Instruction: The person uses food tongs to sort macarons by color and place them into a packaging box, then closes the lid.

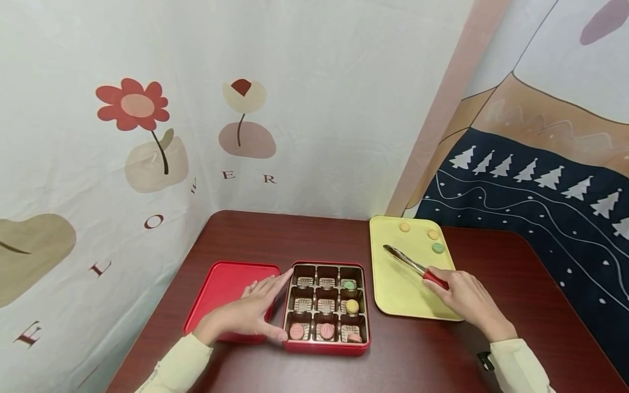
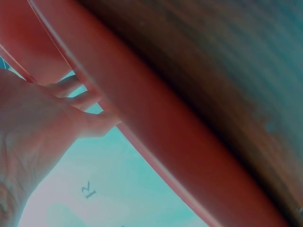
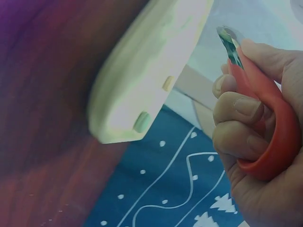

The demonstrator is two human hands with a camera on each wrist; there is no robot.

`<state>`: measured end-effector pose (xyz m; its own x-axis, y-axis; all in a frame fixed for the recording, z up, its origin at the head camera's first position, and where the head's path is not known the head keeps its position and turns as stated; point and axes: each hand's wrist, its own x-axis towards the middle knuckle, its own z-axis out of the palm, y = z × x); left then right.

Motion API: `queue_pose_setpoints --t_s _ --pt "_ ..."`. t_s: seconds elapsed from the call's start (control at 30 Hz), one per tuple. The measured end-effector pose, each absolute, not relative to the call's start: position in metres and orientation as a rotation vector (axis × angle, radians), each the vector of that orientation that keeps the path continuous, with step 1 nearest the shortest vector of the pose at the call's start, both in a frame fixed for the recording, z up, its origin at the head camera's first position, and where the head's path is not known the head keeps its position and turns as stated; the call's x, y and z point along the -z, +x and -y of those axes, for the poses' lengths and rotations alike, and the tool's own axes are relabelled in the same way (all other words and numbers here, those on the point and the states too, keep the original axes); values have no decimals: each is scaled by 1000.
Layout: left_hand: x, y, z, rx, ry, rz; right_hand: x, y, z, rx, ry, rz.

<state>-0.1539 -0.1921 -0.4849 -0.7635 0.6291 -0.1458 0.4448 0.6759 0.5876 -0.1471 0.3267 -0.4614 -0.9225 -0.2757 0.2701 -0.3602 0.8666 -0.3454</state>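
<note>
My right hand (image 1: 469, 300) grips a pair of tongs (image 3: 265, 101) by the red handles, its fingers curled round them. The metal tips of the tongs reach over the yellow tray (image 1: 398, 295). My left hand (image 1: 250, 311) rests along the left side of a red box (image 1: 326, 347), fingers extended and thumb at the near left corner. The box has a divided insert. Its near row holds pink macarons (image 1: 326, 331), the right one tilted against the near wall. A yellow macaron (image 1: 351, 307) sits in the middle right compartment, a green macaron (image 1: 349, 285) in the far right one.
Two yellow macarons (image 1: 404, 227) and a green macaron (image 1: 438, 248) lie at the tray's far end. The red lid (image 1: 236, 284) lies left of the box, partly under my left hand. Printed curtains (image 1: 314, 109) stand behind the dark wooden table (image 1: 496, 262).
</note>
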Motion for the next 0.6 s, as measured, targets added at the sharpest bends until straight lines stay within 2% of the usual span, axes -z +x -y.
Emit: queue_pose_setpoints --t_s 0.6 --pt "486 -154 191 -767 831 -2553 443 -142 -296 -666 633 2804"
